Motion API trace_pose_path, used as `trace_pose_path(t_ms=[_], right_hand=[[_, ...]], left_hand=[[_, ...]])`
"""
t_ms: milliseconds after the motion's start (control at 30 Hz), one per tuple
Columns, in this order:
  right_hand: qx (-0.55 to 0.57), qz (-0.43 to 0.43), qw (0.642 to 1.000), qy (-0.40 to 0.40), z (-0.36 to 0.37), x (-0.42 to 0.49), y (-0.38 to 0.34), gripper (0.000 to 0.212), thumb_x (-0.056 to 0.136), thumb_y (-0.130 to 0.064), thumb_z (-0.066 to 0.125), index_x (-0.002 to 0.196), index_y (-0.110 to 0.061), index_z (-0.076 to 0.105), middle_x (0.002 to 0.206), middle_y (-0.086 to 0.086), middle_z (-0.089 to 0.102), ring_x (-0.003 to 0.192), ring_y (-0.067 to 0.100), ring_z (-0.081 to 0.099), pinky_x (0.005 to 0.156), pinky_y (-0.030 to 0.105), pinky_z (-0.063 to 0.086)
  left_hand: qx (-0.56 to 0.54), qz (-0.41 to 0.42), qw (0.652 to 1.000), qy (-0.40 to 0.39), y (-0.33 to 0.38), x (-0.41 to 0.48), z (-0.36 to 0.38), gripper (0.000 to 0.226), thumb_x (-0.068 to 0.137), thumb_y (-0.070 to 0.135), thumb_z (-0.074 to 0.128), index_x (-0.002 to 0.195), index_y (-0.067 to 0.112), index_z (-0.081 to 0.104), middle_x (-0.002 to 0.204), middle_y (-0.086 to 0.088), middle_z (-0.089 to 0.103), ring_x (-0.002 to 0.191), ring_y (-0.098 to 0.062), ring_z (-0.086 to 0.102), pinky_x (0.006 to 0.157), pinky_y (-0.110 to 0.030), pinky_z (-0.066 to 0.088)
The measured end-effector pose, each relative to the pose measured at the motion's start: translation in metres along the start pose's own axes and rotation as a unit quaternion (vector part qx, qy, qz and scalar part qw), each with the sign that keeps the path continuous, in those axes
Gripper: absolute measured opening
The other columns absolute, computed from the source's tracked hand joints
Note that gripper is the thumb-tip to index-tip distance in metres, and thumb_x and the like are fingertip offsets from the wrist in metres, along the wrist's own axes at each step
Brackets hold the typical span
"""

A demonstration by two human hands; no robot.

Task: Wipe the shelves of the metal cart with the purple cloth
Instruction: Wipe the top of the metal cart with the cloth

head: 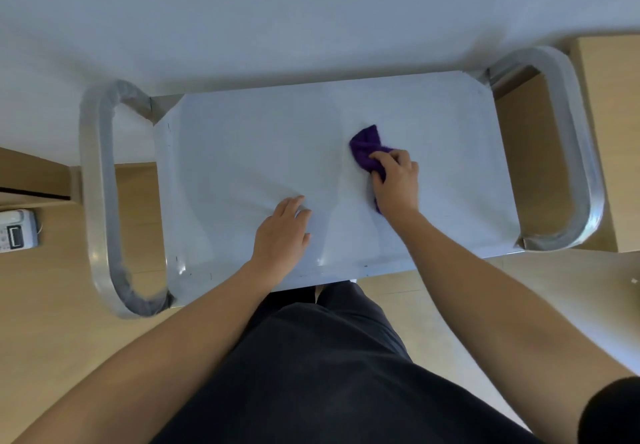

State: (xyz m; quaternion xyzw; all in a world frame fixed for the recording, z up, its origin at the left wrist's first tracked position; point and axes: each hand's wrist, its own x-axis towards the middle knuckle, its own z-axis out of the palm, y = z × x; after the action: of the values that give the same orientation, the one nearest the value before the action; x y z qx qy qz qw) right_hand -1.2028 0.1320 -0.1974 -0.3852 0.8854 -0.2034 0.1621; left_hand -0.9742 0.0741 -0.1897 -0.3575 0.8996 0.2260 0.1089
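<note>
Beyond dark trousers (pixel 329 357), the left hand (pixel 282 232) rests flat, fingers (pixel 294 203) straight, on the top shelf (pixel 242 153) of the metal cart (pixel 100 184). The right hand (pixel 396 180) seemingly clutches the purple cloth (pixel 365 146).

Smooth glossy metal cart shelf (pixel 242 153); fuzzy purple cloth (pixel 365 146).

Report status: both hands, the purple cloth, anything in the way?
Right hand grips crumpled purple cloth on top shelf of grey metal cart. Left hand rests open on shelf, holding nothing. Only obstacle: that left hand.
</note>
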Motion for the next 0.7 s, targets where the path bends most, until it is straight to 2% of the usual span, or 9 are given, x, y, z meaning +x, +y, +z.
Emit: trace_pose_path(t_ms=[67, 200, 333, 433, 500, 533, 633, 700], right_hand=[[0.012, -0.033, 0.999, -0.01, 0.011, -0.026, -0.011, 0.033, 0.087, -0.003, 0.061, 0.117, -0.015, 0.068, 0.118, 0.013, 0.055, 0.103, 0.038, 0.048, 0.079, 0.04, 0.05], [0.001, -0.116, 0.992, -0.041, 0.028, -0.07, -0.024, 0.031, 0.083, -0.003, 0.068, 0.112, -0.014, 0.07, 0.111, 0.009, 0.06, 0.098, 0.036, 0.052, 0.077, 0.035, 0.049], [-0.017, -0.187, 0.979, -0.073, 0.03, -0.096, -0.026, 0.031, 0.08, -0.004, 0.073, 0.109, -0.013, 0.071, 0.108, 0.009, 0.062, 0.096, 0.036, 0.054, 0.077, 0.04, 0.054], [-0.006, -0.134, 0.984, -0.121, 0.02, -0.095, -0.034, 0.031, 0.087, -0.027, 0.069, 0.117, -0.019, 0.068, 0.117, 0.004, 0.059, 0.108, 0.029, 0.052, 0.085, 0.036, 0.051], [0.011, -0.061, 0.988, -0.142, 0.014, -0.087, -0.041, 0.042, 0.09, -0.04, 0.064, 0.129, -0.024, 0.058, 0.127, 0.002, 0.053, 0.117, 0.024, 0.047, 0.088, 0.031, 0.046], [0.004, -0.036, 0.988, -0.148, 0.011, -0.081, -0.044, 0.05, 0.091, -0.043, 0.062, 0.137, -0.026, 0.049, 0.134, 0.003, 0.047, 0.122, 0.025, 0.043, 0.09, 0.033, 0.046], [-0.071, -0.037, 0.973, -0.217, 0.003, -0.069, -0.054, 0.071, 0.092, -0.047, 0.059, 0.152, -0.03, 0.024, 0.15, 0.001, 0.029, 0.131, 0.029, 0.032, 0.092, 0.041, 0.047], [-0.108, -0.052, 0.957, -0.263, 0.002, -0.064, -0.059, 0.067, 0.093, -0.047, 0.057, 0.151, -0.029, 0.028, 0.149, 0.001, 0.034, 0.13, 0.03, 0.037, 0.093, 0.041, 0.046]], left_hand=[[0.005, -0.004, 1.0, -0.005, -0.004, -0.007, -0.002, 0.04, 0.094, 0.026, 0.057, 0.132, 0.014, 0.052, 0.154, -0.002, 0.032, 0.143, -0.018, 0.028, 0.094, -0.033, 0.051], [0.001, -0.031, 1.0, 0.002, -0.013, -0.022, -0.008, 0.042, 0.094, 0.026, 0.056, 0.134, 0.014, 0.052, 0.151, -0.001, 0.037, 0.139, -0.018, 0.035, 0.091, -0.033, 0.049], [-0.006, -0.037, 0.999, 0.012, -0.02, -0.029, -0.011, 0.044, 0.095, 0.024, 0.054, 0.138, 0.017, 0.048, 0.149, 0.002, 0.038, 0.136, -0.017, 0.037, 0.089, -0.032, 0.049], [-0.018, -0.02, 1.0, 0.008, -0.019, -0.031, -0.011, 0.049, 0.095, 0.024, 0.055, 0.142, 0.019, 0.044, 0.149, 0.004, 0.039, 0.135, -0.017, 0.039, 0.091, -0.034, 0.05], [-0.017, -0.007, 1.0, -0.001, -0.016, -0.03, -0.01, 0.051, 0.095, 0.025, 0.055, 0.144, 0.018, 0.041, 0.149, 0.004, 0.039, 0.134, -0.018, 0.04, 0.094, -0.033, 0.05], [-0.016, -0.002, 1.0, -0.002, -0.014, -0.028, -0.01, 0.052, 0.095, 0.026, 0.055, 0.144, 0.017, 0.04, 0.149, 0.004, 0.039, 0.134, -0.017, 0.04, 0.095, -0.033, 0.049], [-0.017, 0.005, 1.0, 0.01, -0.011, -0.026, -0.01, 0.051, 0.095, 0.029, 0.057, 0.142, 0.015, 0.041, 0.145, 0.002, 0.043, 0.127, -0.018, 0.047, 0.092, -0.03, 0.051], [-0.023, 0.009, 0.999, 0.021, -0.01, -0.024, -0.01, 0.048, 0.094, 0.03, 0.059, 0.137, 0.014, 0.045, 0.138, 0.0, 0.048, 0.119, -0.019, 0.054, 0.089, -0.03, 0.053]])
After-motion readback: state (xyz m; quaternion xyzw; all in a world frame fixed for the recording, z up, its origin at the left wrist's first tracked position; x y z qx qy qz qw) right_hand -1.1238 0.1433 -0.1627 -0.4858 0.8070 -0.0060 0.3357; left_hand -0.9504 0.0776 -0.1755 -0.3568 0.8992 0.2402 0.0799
